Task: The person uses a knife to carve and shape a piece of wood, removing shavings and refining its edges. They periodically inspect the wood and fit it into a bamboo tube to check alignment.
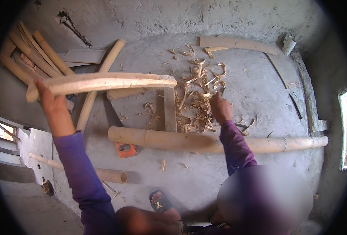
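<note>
My left hand (pixel 56 107) is closed around the left end of a pale bamboo piece (pixel 114 81), lifted above the floor and lying roughly level across the view. Its long near face looks freshly cut and lighter. To the right, my right hand (pixel 221 109) is closed over a heap of curled bamboo shavings (pixel 199 109). A small dark tip shows by its fingers, but I cannot make out what it holds. Below both hands a long bamboo pole (pixel 169 140) lies across the floor, passing under my right forearm.
A handsaw with an orange handle (pixel 125 149) lies partly under the pole. At the left are a slanting bamboo pole (pixel 103 74) and stacked bamboo lengths (pixel 38 55). A flat wooden strip (pixel 170 111) lies beside the shavings. Boards (pixel 236 43) rest along the far wall.
</note>
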A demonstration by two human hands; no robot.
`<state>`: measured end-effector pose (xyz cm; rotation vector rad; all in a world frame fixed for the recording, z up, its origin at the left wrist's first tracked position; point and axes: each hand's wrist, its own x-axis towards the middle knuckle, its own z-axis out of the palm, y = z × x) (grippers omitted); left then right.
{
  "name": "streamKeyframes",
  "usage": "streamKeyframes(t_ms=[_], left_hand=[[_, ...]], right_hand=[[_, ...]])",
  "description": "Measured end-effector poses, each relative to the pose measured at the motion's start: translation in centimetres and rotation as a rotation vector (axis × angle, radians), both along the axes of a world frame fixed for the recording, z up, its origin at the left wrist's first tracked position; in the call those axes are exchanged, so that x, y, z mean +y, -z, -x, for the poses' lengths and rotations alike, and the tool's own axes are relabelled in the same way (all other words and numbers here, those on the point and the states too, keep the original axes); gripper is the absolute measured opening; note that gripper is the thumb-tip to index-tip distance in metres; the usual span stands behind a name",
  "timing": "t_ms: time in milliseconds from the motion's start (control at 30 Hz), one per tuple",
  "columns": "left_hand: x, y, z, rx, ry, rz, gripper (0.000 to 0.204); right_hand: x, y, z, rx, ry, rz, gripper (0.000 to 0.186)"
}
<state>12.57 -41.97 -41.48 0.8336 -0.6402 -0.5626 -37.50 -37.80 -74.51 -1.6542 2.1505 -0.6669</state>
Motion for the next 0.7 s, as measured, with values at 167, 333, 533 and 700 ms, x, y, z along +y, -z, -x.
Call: streamKeyframes(t_ms=[167, 333, 533, 700], left_hand=[[5.1, 7.1, -11.6, 0.463, 0.015, -0.216, 0.082], [9.1, 16.2, -13.0, 0.727, 0.095, -0.219, 0.084], [13.6, 21.9, -12.3, 0.597, 0.191, -0.211, 0.073], [15.5, 20.8, -11.6, 0.584, 0.157, 0.018, 0.072]], right_hand=[[3.4, -2.1, 9.7, 0.186, 0.318, 0.056, 0.035], [7.2, 0.0, 18.3, 0.331, 0.376, -0.007, 0.029], [9.7, 0.9, 19.1, 0.574, 0.383, -0.227, 0.033], [8.5, -5.3, 8.2, 0.126, -0.041, 0.293, 0.054]])
